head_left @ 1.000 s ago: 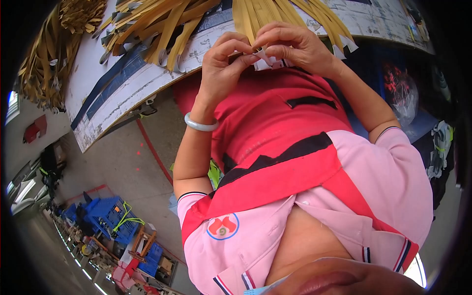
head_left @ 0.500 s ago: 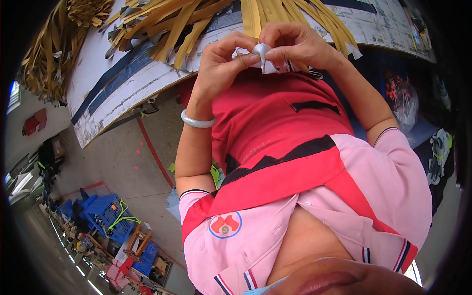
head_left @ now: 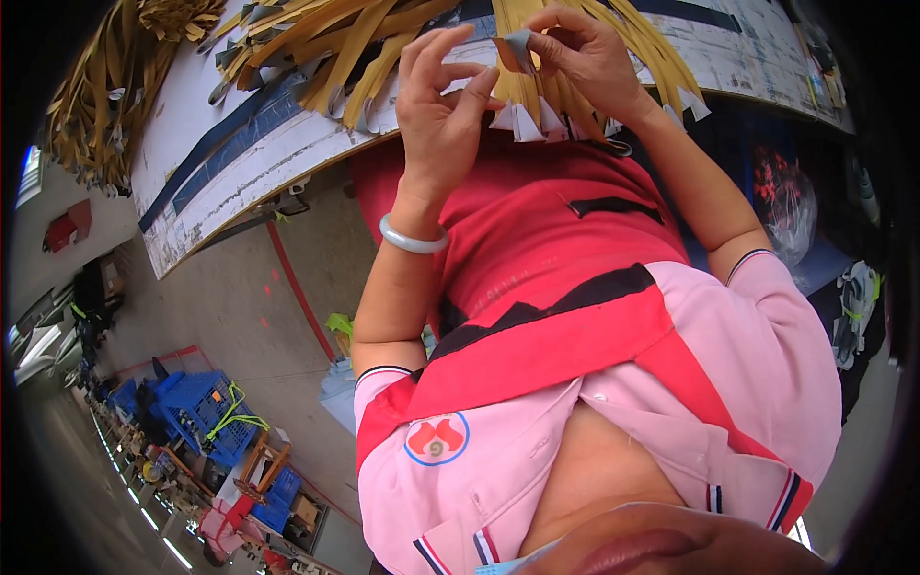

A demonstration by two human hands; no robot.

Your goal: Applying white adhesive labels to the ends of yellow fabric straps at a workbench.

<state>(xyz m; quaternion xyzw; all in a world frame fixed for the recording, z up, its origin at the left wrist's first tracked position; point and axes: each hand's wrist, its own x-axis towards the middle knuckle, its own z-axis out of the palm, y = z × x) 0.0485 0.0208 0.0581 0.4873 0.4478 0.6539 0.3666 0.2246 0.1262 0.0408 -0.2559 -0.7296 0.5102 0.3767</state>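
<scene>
At the table edge, my right hand [head_left: 586, 65] pinches the turned end of a mustard-yellow fabric strip [head_left: 518, 50] with a grey underside. My left hand [head_left: 441, 107], a pale bangle [head_left: 413, 236] round its wrist, is raised beside that strip. Its fingers are bent and apart, with nothing visible in them. Below the right hand hang several more strip ends [head_left: 542, 117], their pale undersides folded outward over the edge. A larger heap of yellow strips [head_left: 369, 43] lies to the left of my hands.
The worn white table [head_left: 278, 177] carries dark blue bands [head_left: 213, 144]. Bundled yellow strips [head_left: 81, 105] hang at its far left. Blue crates [head_left: 206, 407] stand on the floor at the lower left, with a person [head_left: 228, 525] beyond. A clear plastic bag [head_left: 793, 216] hangs at the right.
Both hands were together pinching a pale strip end. The left hand has come off and opened; the right has moved up and slightly right with a strip end. Folded ends below are now exposed.
</scene>
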